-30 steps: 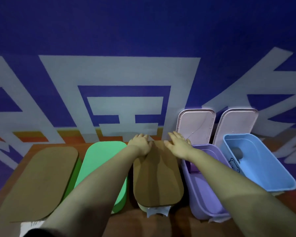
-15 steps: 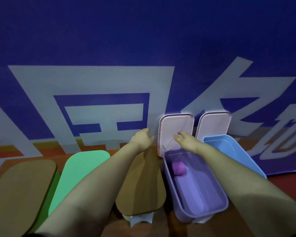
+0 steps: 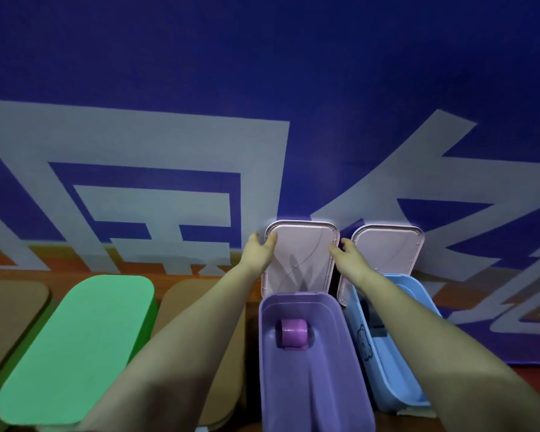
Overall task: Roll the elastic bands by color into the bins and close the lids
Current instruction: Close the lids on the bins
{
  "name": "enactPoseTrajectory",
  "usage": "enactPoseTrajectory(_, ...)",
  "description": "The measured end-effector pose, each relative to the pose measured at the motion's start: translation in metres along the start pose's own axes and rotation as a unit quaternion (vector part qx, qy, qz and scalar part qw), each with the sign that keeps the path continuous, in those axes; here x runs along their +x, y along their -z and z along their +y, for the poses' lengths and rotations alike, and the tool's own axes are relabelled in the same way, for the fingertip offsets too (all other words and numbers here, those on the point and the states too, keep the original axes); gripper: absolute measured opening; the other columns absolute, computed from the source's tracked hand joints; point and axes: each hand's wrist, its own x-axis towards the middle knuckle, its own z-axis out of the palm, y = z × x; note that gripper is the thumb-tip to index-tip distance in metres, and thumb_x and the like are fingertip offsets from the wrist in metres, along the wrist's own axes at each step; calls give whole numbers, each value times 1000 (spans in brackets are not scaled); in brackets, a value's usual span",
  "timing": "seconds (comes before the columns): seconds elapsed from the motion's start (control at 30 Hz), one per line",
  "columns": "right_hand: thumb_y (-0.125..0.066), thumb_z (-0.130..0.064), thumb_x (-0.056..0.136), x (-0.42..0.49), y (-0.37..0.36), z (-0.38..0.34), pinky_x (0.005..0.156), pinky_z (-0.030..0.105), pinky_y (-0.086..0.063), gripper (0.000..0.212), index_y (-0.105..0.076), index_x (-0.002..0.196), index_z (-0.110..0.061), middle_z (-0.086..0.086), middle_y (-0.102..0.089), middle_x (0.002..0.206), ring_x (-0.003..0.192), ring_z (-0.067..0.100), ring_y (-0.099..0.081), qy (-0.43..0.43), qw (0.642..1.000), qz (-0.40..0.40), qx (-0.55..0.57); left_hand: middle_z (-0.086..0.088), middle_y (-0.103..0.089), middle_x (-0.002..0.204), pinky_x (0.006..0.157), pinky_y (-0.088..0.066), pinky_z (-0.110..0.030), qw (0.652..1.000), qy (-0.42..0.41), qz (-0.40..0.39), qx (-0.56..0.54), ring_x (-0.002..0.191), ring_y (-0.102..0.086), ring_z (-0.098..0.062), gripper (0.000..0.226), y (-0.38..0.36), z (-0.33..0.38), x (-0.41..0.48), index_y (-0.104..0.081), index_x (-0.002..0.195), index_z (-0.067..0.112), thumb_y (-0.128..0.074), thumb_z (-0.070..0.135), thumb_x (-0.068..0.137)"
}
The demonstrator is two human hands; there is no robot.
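Both hands clamp their grip on the upright pink lid (image 3: 300,260): left hand (image 3: 258,252) on 1 side edge, right hand (image 3: 346,258) opposite. The purple band roll (image 3: 294,333) lies inside the purple bin (image 3: 312,385) by the surface's (image 3: 60,274) far edge. Lower the lid evenly, then press flat.

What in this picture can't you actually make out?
Head view:
- Blue bin contents: mostly hidden by the right forearm.
- Under the green lid and brown lid: closed lids cover it.
- Left hand fingertips: behind the pink lid edge.
- Leftmost lid: cut off by the left edge.
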Motion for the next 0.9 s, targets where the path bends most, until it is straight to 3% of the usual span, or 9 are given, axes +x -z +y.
enactPoseTrajectory(0.1, -38, -35, 100, 8, 0, 3, 114, 38, -22, 60, -19, 150, -7, 10, -25, 156, 142, 27, -27, -16, 999, -16, 25, -12, -35, 151, 109, -32, -42, 999, 29, 2, -21, 136, -37, -32, 61, -9, 1, 5, -23, 149, 13, -34, 47, 100)
enactPoseTrajectory(0.4, -31, -55, 96, 11, -7, 6, 116, 47, -21, 62, -20, 150, -27, -1, -25, 157, 142, 27, -27, -42, 987, -19, 152, -13, -40, 146, 109, -31, -46, 996, 63, 12, -59, 132, -40, -33, 62, -23, 11, 3, -30, 145, 12, -27, 54, 99)
enactPoseTrajectory(0.53, -33, -59, 95, -1, -4, 2, 114, 45, -19, 60, -22, 149, -35, -6, -26, 156, 142, 24, -27, -41, 969, -23, 244, -12, -37, 148, 109, -30, -46, 994, 62, 22, -83, 133, -38, -32, 65, -19, 15, -11, -27, 146, 13, -27, 57, 98)
enactPoseTrajectory(0.63, -33, -62, 94, -15, 3, -5, 109, 43, -26, 59, -33, 144, -31, -2, -43, 146, 133, 25, -40, -62, 957, -27, 283, -12, -37, 148, 108, -31, -45, 994, 52, 31, -96, 133, -38, -32, 67, -13, 17, -27, -27, 146, 13, -28, 59, 97)
enactPoseTrajectory(0.77, -39, -56, 95, -42, 7, -15, 85, 34, -40, 49, -47, 129, -21, 5, -60, 116, 96, 19, -53, -75, 931, -7, 357, -13, -40, 144, 105, -34, -41, 993, 30, 52, -100, 129, -41, -29, 67, -7, 15, -53, -26, 145, 9, -32, 56, 97)
enactPoseTrajectory(0.87, -53, -46, 93, -65, 8, -17, 76, 26, -47, 45, -53, 122, -11, 6, -63, 111, 90, 18, -59, -57, 920, 19, 387, -15, -37, 147, 106, -32, -41, 992, 21, 69, -108, 132, -39, -31, 67, 0, 12, -76, -21, 147, 6, -35, 50, 98)
enactPoseTrajectory(0.9, -60, -44, 89, -73, 8, -16, 76, 30, -51, 45, -57, 118, -9, 8, -65, 113, 93, 21, -62, -46, 921, 27, 387, -15, -36, 147, 107, -32, -41, 991, 15, 74, -106, 133, -38, -32, 68, 3, 9, -82, -21, 147, 4, -37, 48, 98)
